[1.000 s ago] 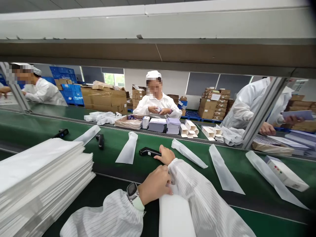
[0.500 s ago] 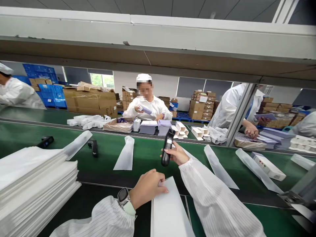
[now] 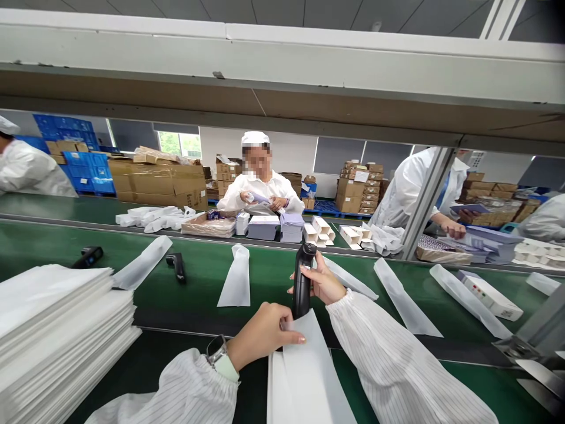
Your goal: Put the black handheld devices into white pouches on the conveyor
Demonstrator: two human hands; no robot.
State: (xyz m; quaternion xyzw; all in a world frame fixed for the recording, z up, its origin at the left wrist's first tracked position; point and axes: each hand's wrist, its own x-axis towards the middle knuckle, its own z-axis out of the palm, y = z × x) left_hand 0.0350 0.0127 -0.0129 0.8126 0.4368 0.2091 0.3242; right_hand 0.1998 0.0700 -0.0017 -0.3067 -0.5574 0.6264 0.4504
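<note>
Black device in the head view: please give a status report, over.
Right hand grips black device upright. Left hand pinches open end of white bag. Device's lower end at bag mouth, nothing between them.

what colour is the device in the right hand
Black. The handheld device, gripped upright by the right hand, shows best in the head view.

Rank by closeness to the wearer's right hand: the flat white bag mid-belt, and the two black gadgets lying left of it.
1. Flat white bag, just left of the right hand.
2. Nearer black gadget, farther left.
3. Far black gadget, leftmost.
</note>
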